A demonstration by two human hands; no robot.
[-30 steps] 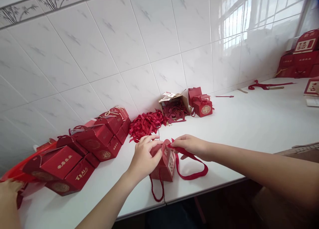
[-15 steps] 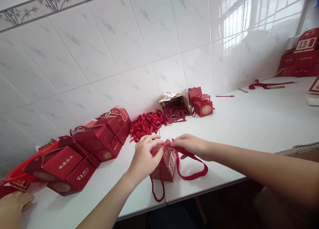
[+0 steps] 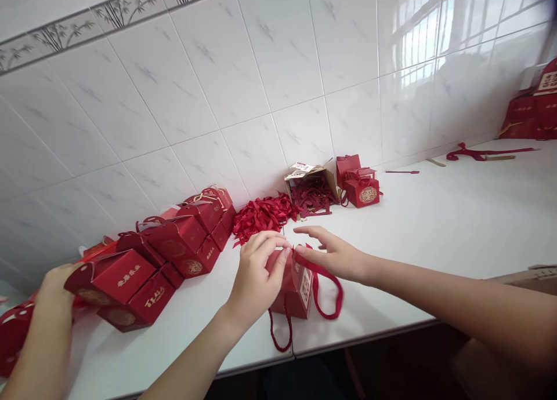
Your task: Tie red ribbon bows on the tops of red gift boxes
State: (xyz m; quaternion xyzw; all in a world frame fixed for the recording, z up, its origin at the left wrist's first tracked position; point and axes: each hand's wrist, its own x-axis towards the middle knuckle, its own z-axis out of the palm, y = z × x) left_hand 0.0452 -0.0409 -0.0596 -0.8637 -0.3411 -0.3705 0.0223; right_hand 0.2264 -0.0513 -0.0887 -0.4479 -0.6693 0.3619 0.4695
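A small red gift box (image 3: 296,293) stands on the white counter (image 3: 435,237) near its front edge. My left hand (image 3: 256,272) is wrapped over the box's top left, fingers pinched at its flap. My right hand (image 3: 333,255) pinches a red ribbon (image 3: 326,298) at the box's top, index finger stretched out. The ribbon loops down the box's right side. A red cord handle (image 3: 278,336) hangs over the counter's edge.
A row of finished red boxes (image 3: 174,243) lies at the left along the tiled wall. Another person's hand (image 3: 56,284) touches the nearest one. A heap of red ribbons (image 3: 263,214), an open carton (image 3: 311,185) and two more boxes (image 3: 359,182) sit at the back.
The ribbon loop has been drawn in tighter against the box. My right index finger has stretched out. The other person's hand has come up from the lower left to the boxes.
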